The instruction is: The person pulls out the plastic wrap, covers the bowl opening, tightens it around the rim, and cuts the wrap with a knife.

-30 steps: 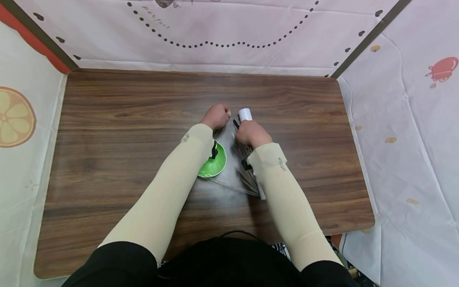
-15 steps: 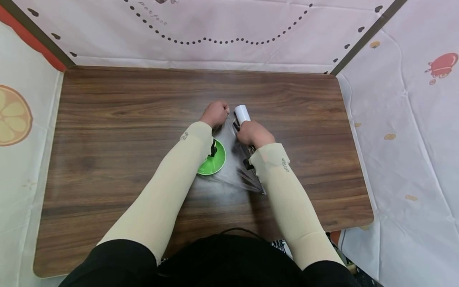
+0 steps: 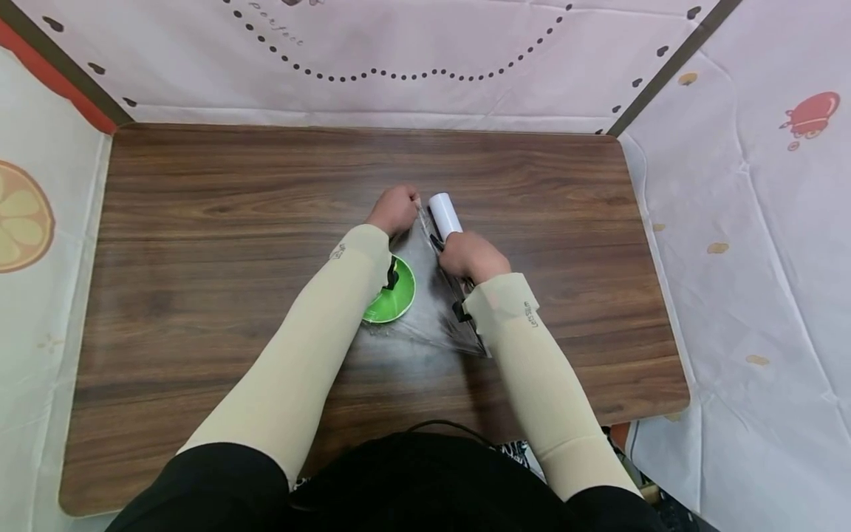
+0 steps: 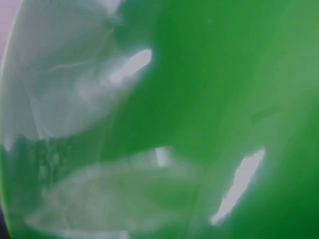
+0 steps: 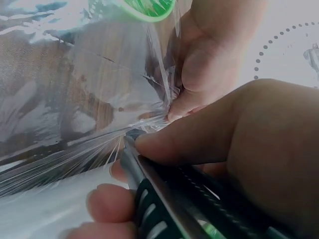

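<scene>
A green bowl (image 3: 402, 292) sits under my left forearm, with clear plastic wrap (image 3: 431, 314) stretched over it and across to a roll on the right. At the far edge of the wrap, my left hand (image 3: 397, 209) pinches the film between thumb and fingers. My right hand (image 3: 473, 256) grips a black-and-grey utility knife (image 5: 147, 199), its tip right at the gathered film beside the roll in the right wrist view. Bowl and shiny film fill the left wrist view. The white wrap roll (image 3: 445, 213) lies partly hidden beneath my right hand and forearm.
The brown wood-grain table (image 3: 233, 185) extends around the work. A printed white cloth (image 3: 399, 96) hangs behind it, with more cloth at both sides. A black cable (image 3: 445, 423) curves at the near edge by my body.
My right hand has moved a little toward me along the roll with the knife, baring more of the roll's far end. My left hand keeps its pinch on the film. The head view has shifted slightly.
</scene>
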`<state>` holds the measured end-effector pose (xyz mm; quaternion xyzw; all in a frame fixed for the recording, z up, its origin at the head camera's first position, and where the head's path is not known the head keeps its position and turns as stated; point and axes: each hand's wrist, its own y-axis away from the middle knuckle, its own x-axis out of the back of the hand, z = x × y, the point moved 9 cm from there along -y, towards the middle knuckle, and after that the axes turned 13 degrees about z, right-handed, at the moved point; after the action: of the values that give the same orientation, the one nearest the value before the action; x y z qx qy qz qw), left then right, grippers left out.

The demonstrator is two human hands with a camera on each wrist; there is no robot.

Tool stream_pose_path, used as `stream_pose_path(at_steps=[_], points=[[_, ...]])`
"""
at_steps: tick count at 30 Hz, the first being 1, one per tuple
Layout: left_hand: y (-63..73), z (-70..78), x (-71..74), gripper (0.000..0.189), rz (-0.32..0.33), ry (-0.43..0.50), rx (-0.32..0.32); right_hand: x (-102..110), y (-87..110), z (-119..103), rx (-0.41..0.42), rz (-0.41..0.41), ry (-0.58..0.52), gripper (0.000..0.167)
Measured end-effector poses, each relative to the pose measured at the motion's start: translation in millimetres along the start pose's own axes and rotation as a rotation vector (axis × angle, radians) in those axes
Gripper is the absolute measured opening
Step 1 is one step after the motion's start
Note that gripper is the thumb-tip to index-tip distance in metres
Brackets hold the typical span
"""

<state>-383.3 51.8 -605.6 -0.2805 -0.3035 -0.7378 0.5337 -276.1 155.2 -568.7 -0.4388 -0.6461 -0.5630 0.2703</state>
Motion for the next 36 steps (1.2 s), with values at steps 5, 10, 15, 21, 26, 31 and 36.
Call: stream_pose_path(at_steps=[5,10,15,21,26,31,36], points=[[0.2,0.0,0.4,0.022,-0.002,-0.006,-0.002,-3,3.3,1,0.004,0.003,0.024,0.02],[1.3,1.6,1.6,0.021,-0.001,-0.002,0.002,-8,8.8,2,0.009,-0.026,0.024,0.02],[1.9,2.4,2.1,0.02,0.003,0.002,0.004,-11,14.3,4,0.012,-0.041,0.019,0.02],[-0.1,-0.2,0.0,0.021,0.0,0.0,0.003,-14,20.6,8,0.005,-0.037,0.018,0.018],[-1.8,-2.4,-1.0,0.02,0.011,-0.001,-0.003,-16,24.4,10,0.02,-0.02,0.027,0.017],[-2.2,-1.5,0.1,0.02,0.029,0.002,-0.014,-19,29.8,14,0.004,-0.024,0.021,0.017],[-2.1,-1.0,0.3,0.02,0.028,-0.001,-0.009,-22,36.6,17,-0.003,-0.039,0.001,0.017]])
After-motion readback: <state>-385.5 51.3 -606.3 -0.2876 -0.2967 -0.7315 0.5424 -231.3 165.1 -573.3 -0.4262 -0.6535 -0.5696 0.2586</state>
